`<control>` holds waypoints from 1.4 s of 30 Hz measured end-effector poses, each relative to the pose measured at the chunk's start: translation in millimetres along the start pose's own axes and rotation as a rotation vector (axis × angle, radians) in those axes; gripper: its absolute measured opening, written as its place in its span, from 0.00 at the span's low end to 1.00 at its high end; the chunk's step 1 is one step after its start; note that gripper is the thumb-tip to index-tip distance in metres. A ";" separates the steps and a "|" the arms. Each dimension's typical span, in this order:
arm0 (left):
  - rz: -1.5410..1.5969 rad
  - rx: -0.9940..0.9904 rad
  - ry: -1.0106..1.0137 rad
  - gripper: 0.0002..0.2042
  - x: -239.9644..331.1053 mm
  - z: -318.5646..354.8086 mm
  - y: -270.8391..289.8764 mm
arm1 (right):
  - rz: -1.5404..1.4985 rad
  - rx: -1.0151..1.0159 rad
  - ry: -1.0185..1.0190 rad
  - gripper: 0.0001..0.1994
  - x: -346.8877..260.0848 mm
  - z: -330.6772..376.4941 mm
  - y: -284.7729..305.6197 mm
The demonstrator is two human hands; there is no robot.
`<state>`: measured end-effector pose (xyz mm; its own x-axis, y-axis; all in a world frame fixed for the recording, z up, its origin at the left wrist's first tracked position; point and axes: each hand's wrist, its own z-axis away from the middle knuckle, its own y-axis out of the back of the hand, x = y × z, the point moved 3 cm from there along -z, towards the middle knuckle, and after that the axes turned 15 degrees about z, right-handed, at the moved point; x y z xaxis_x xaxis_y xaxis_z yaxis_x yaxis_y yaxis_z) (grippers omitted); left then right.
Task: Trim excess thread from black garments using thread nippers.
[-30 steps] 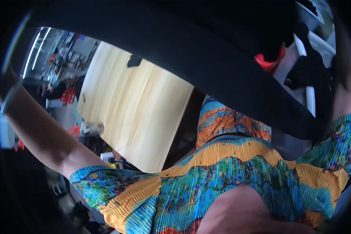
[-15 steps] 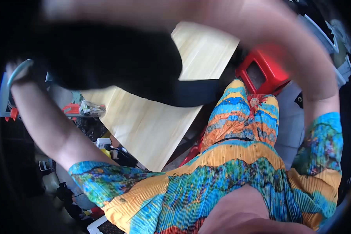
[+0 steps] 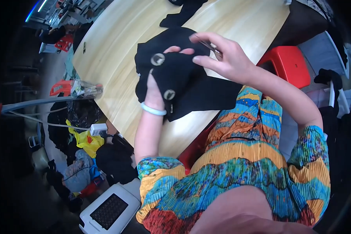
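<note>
A black cloth garment piece [image 3: 183, 72] with two round, pale-rimmed buttons hangs over my left hand [image 3: 155, 87], just above the table. The thumb of that hand lies on top of the cloth, and two fingertips come out at its upper edge, gripping it. A pale bangle circles the left wrist. My right hand [image 3: 226, 58] is at the cloth's upper right, index finger and thumb spread apart. Tucked against its palm is a slim metal tool [image 3: 214, 48], probably thread snips, partly covered by the fingers.
Beneath the cloth is a light wood table [image 3: 117, 58], with more black cloth [image 3: 183, 13] at its far side. Red stools [image 3: 288, 66] stand to the right. Left of the table are a clear container [image 3: 87, 89], a yellow bag [image 3: 87, 142], cables and a white box-shaped device [image 3: 111, 208].
Both hands have come from high and wide apart to over the table. The black cloth, blurred and stretched across the view before, now drapes over my left hand.
</note>
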<state>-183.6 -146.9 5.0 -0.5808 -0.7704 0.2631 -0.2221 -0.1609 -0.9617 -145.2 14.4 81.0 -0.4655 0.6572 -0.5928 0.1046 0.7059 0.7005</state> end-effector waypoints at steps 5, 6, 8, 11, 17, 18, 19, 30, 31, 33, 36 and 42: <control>-0.166 -0.154 -0.099 0.20 -16.0 3.4 -42.0 | -0.227 -0.218 -0.001 0.26 -13.9 -9.9 -5.0; -0.233 -0.060 -0.108 0.20 -19.3 9.0 -35.9 | -0.198 -0.270 -0.031 0.26 -11.9 -3.8 -6.3; -0.115 0.119 -0.109 0.19 -39.5 18.2 -23.4 | -0.142 -0.330 -0.105 0.24 1.5 10.3 -13.5; 0.104 0.473 -0.038 0.12 -55.4 40.0 24.2 | -0.147 -0.385 -0.252 0.19 25.2 33.6 -45.3; -0.015 0.564 -0.102 0.16 -55.0 63.1 19.9 | -0.365 -0.398 -0.319 0.15 32.0 44.4 -58.1; -0.038 0.534 -0.159 0.18 -50.9 62.8 10.8 | -0.367 -0.401 -0.311 0.15 26.2 40.6 -51.2; -0.201 0.651 -0.263 0.21 -47.2 62.7 -1.1 | -0.405 -0.369 -0.309 0.15 20.1 36.4 -42.1; -0.864 0.341 -0.355 0.19 -62.1 62.0 -59.6 | -0.787 -0.337 -0.582 0.20 21.0 56.3 12.3; -0.905 0.365 -0.353 0.19 -62.9 60.5 -52.6 | -0.787 -0.343 -0.615 0.24 27.7 61.1 8.3; -0.870 0.379 -0.313 0.20 -68.6 57.4 -48.1 | -0.803 -0.377 -0.612 0.24 43.6 70.8 -2.3; -0.810 0.414 -0.281 0.20 -73.2 55.0 -44.8 | -0.816 -0.442 -0.590 0.24 55.3 76.4 -8.1; -0.782 0.433 -0.291 0.19 -63.3 62.8 -39.7 | -0.867 -0.550 -0.426 0.20 53.7 62.8 -16.0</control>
<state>-88.9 -130.5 21.7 -0.1579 -0.4615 0.8730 -0.1216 -0.8683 -0.4810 -116.7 55.0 13.0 0.1590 0.1096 -0.9812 -0.5634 0.8262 0.0010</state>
